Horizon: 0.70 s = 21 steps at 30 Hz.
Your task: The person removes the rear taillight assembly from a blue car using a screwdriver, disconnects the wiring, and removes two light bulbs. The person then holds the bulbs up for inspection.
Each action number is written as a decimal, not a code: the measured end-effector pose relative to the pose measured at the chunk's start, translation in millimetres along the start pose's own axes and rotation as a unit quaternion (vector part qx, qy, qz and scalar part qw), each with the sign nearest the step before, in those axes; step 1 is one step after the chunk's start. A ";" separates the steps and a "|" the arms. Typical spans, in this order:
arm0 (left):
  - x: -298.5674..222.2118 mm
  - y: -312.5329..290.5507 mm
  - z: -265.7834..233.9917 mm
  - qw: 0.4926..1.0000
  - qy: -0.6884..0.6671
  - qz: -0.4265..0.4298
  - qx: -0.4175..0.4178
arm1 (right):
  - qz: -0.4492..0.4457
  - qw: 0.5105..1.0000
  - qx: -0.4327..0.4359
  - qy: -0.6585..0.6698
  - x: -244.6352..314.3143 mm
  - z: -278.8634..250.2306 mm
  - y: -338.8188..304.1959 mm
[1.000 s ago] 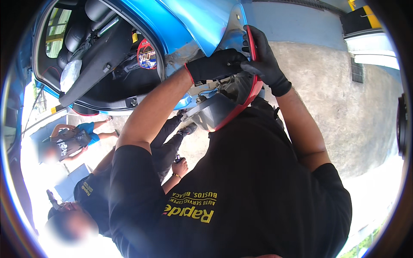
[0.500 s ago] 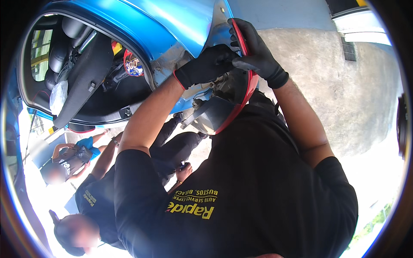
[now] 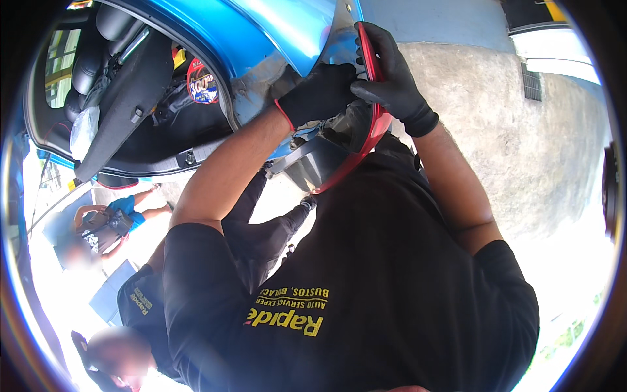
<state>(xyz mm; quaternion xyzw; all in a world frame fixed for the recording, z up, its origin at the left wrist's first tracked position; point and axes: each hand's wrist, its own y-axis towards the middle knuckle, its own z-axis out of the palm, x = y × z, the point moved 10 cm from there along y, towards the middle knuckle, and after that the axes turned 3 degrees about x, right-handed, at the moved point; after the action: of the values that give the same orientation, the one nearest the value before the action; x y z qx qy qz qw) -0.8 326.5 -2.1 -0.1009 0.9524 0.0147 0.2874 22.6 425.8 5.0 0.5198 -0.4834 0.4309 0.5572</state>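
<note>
Two black-gloved hands meet at one red lamp (image 3: 375,124), which we see held just off the rear corner of the blue car (image 3: 268,29), in front of the person's black shirt (image 3: 366,261). Its long axis runs away from the shirt, from a broad near end up to a narrow far end, bowing outward to the right on the way. The narrow tip points up and away from the person; the broad end points down and left, toward the shirt's left side. We see the red face turned to the right and the dark back turned left, toward the car.

The right hand (image 3: 398,95) holds the lamp near its narrow end, fingers curled round behind and thumb across the near side. The left hand (image 3: 323,95) sits at the lamp's back, its fingers bent; we cannot tell whether they grip anything. Below it we make out wires (image 3: 302,139) beside the car.

To the left, the open trunk (image 3: 147,147) shows a round label (image 3: 203,81), and a co-worker (image 3: 140,297) is near the person's left arm.
</note>
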 end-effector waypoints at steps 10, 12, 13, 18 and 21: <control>-5.7 -3.7 5.8 0.995 0.098 0.020 0.020 | 0.010 0.999 0.034 0.005 6.7 2.7 -3.2; -6.8 -11.3 9.1 0.991 0.114 0.064 -0.001 | -0.006 0.999 0.041 -0.007 10.3 8.8 -5.8; -9.5 -15.2 6.8 0.990 0.103 0.094 -0.033 | -0.015 0.999 0.046 -0.017 14.3 11.7 -5.3; 4.7 -31.1 -0.6 0.991 -0.032 0.094 -0.088 | -0.008 0.998 0.054 -0.030 9.9 13.3 -5.4; 54.9 -46.0 21.5 0.874 -0.465 -0.132 -0.049 | 0.010 0.999 0.046 -0.027 6.2 12.5 -4.7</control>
<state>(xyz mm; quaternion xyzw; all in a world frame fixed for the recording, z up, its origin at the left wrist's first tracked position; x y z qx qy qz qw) -24.5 273.2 -48.8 -0.2214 0.6845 0.0686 0.6912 27.1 412.8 10.2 0.5516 -0.4831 0.4443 0.5148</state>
